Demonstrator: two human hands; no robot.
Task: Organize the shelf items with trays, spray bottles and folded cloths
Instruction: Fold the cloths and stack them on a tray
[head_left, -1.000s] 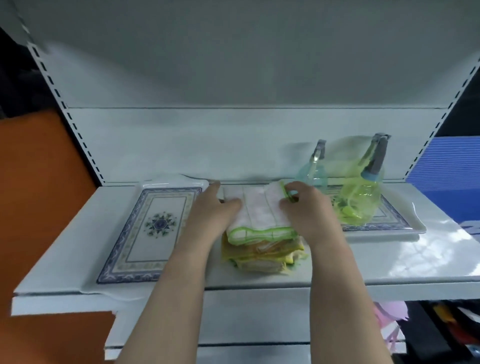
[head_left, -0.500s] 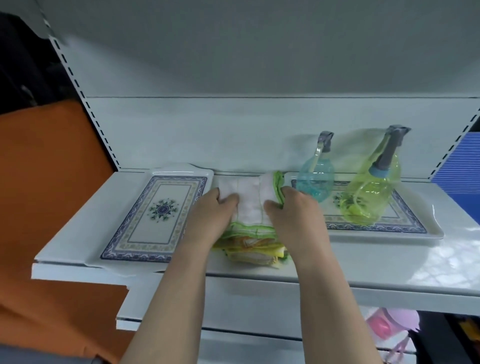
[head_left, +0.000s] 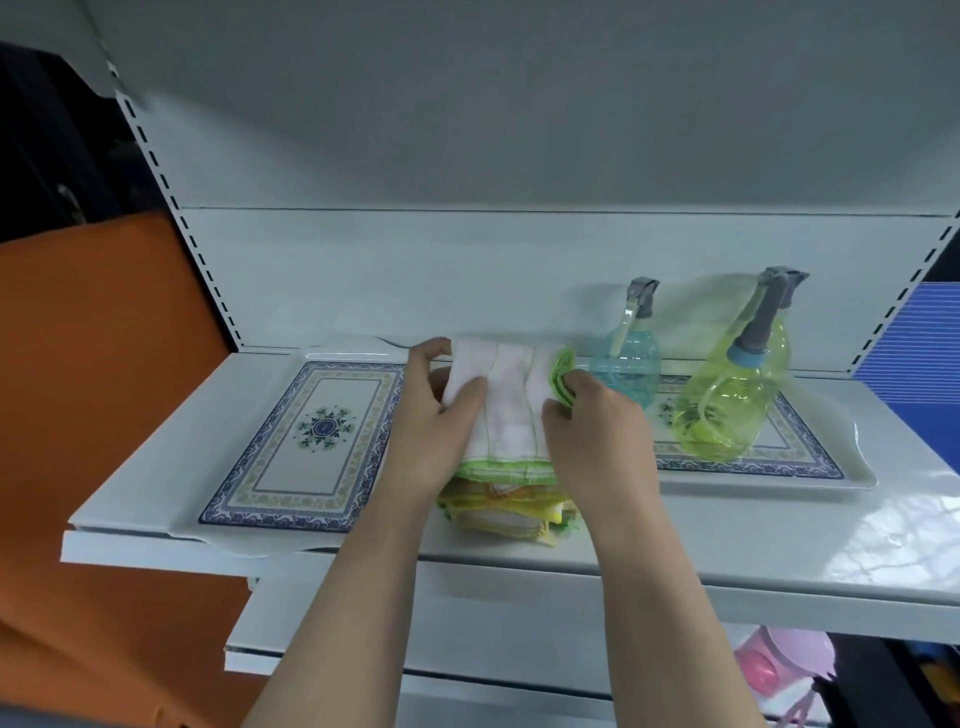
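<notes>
Both hands on the top cloth, dead centre of the shelf (head_left: 779, 540)!

Out on the left, the patterned left tray (head_left: 311, 441) lies flat, its near end poking over the shelf's front edge. Next along, the left hand (head_left: 436, 431) grips the white, green-edged top cloth (head_left: 511, 410), thumb on top and fingers curled round its far left edge. That cloth sits on the stack of folded cloths (head_left: 498, 514), yellow and green edges showing, between the two trays near the shelf's front. The right hand (head_left: 597, 431) pinches the cloth's bunched green right corner, thumb pressed on the white face. Just beyond its knuckles stands the blue spray bottle (head_left: 631, 364), upright on the right tray (head_left: 852, 460), and the green spray bottle (head_left: 737, 395) stands beside it on the same tray.
</notes>
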